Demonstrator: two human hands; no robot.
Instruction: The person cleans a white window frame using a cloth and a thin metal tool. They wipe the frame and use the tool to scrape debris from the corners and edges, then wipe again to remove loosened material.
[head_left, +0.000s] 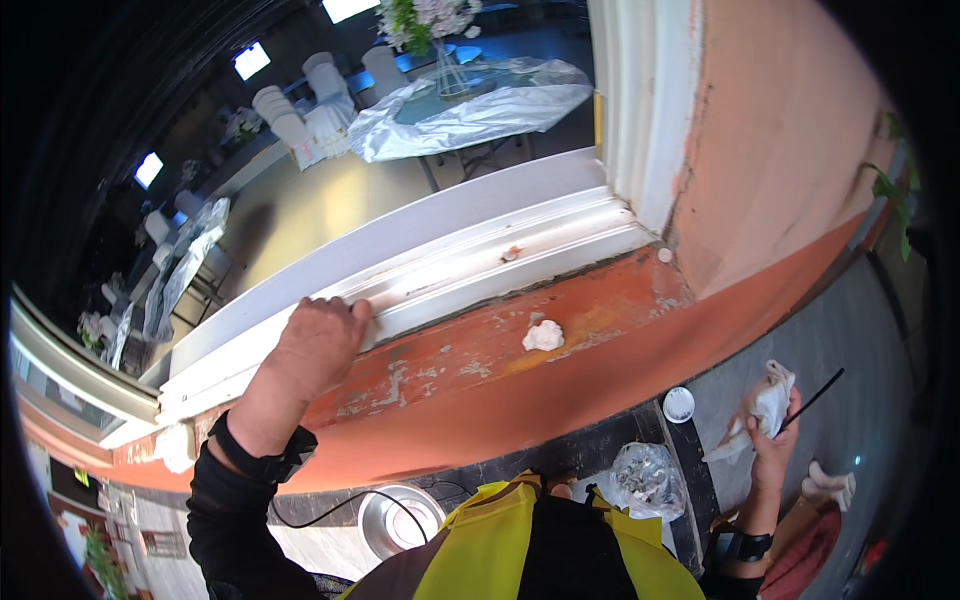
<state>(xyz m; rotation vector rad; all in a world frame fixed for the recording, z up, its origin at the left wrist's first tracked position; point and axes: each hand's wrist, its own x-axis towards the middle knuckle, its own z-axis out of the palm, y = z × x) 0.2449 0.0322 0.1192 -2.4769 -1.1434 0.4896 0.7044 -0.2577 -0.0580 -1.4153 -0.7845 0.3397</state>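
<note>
My left hand (319, 345) is bent over the lower rail of a white window frame (442, 281), its fingers curled against the rail. Whether anything is under those fingers is hidden. Out to the right, my right hand (776, 442) grips a crumpled white cloth (769, 401), and a thin black rod (814, 399) sticks out beside it. A crumpled white wad (544, 335) lies on the worn red-painted sill (465, 352). The sill's paint is chipped in places. A small white round piece (664, 255) sits at the sill's right corner.
Below the wall are a metal basin (401, 517), a black cable (345, 499), a clear plastic bag (649, 480) and a round white lid (679, 405). A person in maroon clothing (810, 547) is at lower right. Inside stands a plastic-covered table (480, 112) with flowers.
</note>
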